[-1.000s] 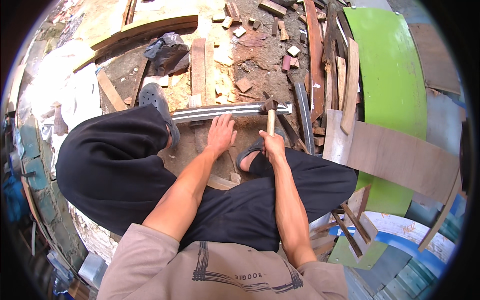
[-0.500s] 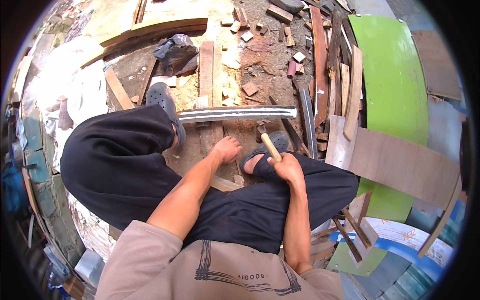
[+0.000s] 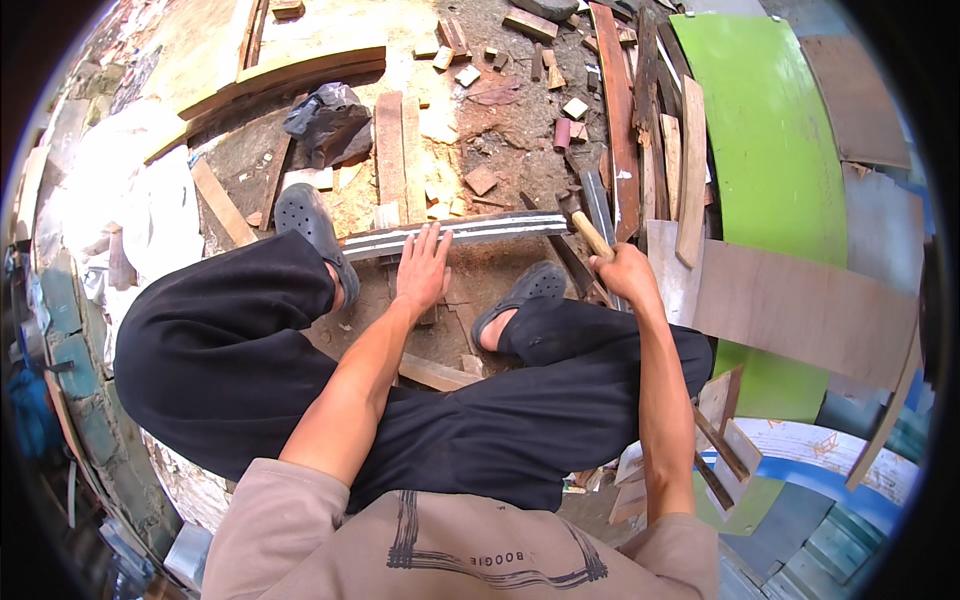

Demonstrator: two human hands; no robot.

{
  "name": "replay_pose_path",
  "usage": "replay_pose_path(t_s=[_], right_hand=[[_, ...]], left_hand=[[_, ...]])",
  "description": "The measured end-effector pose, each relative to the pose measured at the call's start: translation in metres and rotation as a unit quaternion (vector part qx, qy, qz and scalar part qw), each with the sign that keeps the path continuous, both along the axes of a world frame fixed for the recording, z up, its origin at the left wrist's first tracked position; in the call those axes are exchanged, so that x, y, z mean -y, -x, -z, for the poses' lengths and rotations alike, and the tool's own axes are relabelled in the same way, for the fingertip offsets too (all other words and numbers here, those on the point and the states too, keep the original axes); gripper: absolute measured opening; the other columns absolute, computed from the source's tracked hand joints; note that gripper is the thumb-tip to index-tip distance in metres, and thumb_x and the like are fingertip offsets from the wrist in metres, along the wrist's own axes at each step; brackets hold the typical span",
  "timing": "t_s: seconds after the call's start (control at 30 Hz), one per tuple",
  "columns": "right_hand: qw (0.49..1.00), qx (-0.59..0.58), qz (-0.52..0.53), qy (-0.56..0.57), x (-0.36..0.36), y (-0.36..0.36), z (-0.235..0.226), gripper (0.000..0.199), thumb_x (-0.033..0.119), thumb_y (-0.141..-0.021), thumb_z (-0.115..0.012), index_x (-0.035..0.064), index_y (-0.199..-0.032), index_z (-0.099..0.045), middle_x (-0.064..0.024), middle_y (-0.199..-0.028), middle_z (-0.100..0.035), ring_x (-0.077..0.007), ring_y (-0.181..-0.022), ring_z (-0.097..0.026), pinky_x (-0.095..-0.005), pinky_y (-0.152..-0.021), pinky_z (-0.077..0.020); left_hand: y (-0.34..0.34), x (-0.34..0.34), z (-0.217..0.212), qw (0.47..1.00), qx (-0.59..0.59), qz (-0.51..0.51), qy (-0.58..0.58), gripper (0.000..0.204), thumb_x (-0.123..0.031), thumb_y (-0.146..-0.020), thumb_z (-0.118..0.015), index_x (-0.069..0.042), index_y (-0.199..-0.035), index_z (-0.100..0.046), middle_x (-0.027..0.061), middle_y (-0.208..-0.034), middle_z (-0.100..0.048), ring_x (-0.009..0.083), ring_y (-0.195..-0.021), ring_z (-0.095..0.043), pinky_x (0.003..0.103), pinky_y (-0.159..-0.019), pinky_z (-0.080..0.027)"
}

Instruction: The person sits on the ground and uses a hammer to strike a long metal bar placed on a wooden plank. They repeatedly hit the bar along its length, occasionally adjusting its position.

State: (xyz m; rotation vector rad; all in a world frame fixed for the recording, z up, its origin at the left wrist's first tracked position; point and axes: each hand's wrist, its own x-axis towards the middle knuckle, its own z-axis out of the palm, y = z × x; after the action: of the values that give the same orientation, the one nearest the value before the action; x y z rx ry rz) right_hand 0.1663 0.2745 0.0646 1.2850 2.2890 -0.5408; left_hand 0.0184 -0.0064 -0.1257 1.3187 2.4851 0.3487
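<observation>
Far left of frame: pale sheeting (image 3: 150,215) on the ground, then a dark clog (image 3: 312,225) on the foot at centre-left, toe against the left end of the long grey strip (image 3: 455,232). Strip lies roughly level across upper centre, over dirt and wood offcuts (image 3: 400,150). Change vs half a second ago: left hand (image 3: 425,270) was curled near the shin below the strip; now it's opened flat, fingers spread, palm down, fingertips on the strip's mid-length. Not gripping, pressing. Reads as pinning the piece steady. Second clog (image 3: 530,290) just right of that hand, below the strip. Right hand (image 3: 625,275) has shifted out to the right and a bit higher; fist fully closed around the wooden handle of a hammer (image 3: 580,218), head sitting at the strip's right end, touching or just above it, can't tell which. So the hammer has moved from mid-strip to the end; my read is a strike there is being lined up. Right of frame: plywood sheet (image 3: 800,310), green curved panel (image 3: 770,150) behind it.
</observation>
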Motion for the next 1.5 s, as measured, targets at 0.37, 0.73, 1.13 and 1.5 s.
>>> replay_pose_path(t_s=[0.37,0.73,1.13,1.5], right_hand=[[0.973,-0.206,0.073,0.078,-0.127,0.023,0.137,0.043,0.039,-0.086,-0.067,-0.0024,-0.098,-0.069,-0.0161,-0.089,-0.069,-0.0252,-0.085,-0.064,-0.0357,-0.075,-0.0488],[0.971,0.175,0.161,-0.002,-0.061,-0.074,0.197,0.055,0.03,-0.083,-0.061,0.0068,-0.132,-0.054,-0.0185,-0.14,-0.05,-0.0348,-0.13,-0.049,-0.048,-0.106,-0.04],[0.956,0.253,0.125,0.076,-0.077,-0.126,0.213,0.05,0.025,-0.084,-0.072,0.0102,-0.13,-0.061,-0.0103,-0.14,-0.055,-0.0263,-0.13,-0.052,-0.0437,-0.105,-0.0434],[0.984,0.157,-0.08,-0.032,-0.164,-0.037,0.077,0.03,0.02,-0.078,-0.071,0.0066,-0.105,-0.074,-0.013,-0.112,-0.071,-0.0261,-0.107,-0.068,-0.039,-0.087,-0.0542]], left_hand=[[-0.005,-0.004,-0.002,0.968,0.047,-0.175,0.171,0.102,-0.045,-0.083,-0.068,-0.01,-0.157,-0.007,0.0268,-0.159,-0.009,0.0468,-0.145,-0.017,0.053,-0.117,-0.016],[0.016,0.026,0.012,0.955,0.038,-0.217,0.198,0.106,-0.05,-0.082,-0.068,-0.006,-0.156,-0.006,0.0263,-0.159,-0.011,0.0422,-0.146,-0.016,0.051,-0.118,-0.016],[0.07,0.03,-0.037,0.929,0.193,-0.23,0.216,0.081,-0.038,-0.084,-0.069,-0.004,-0.148,-0.032,0.0233,-0.149,-0.038,0.0359,-0.134,-0.044,0.046,-0.108,-0.039],[0.054,0.064,-0.046,0.955,0.136,-0.144,0.223,0.082,-0.044,-0.084,-0.067,-0.002,-0.147,-0.034,0.0225,-0.139,-0.051,0.0371,-0.127,-0.051,0.046,-0.104,-0.044]])
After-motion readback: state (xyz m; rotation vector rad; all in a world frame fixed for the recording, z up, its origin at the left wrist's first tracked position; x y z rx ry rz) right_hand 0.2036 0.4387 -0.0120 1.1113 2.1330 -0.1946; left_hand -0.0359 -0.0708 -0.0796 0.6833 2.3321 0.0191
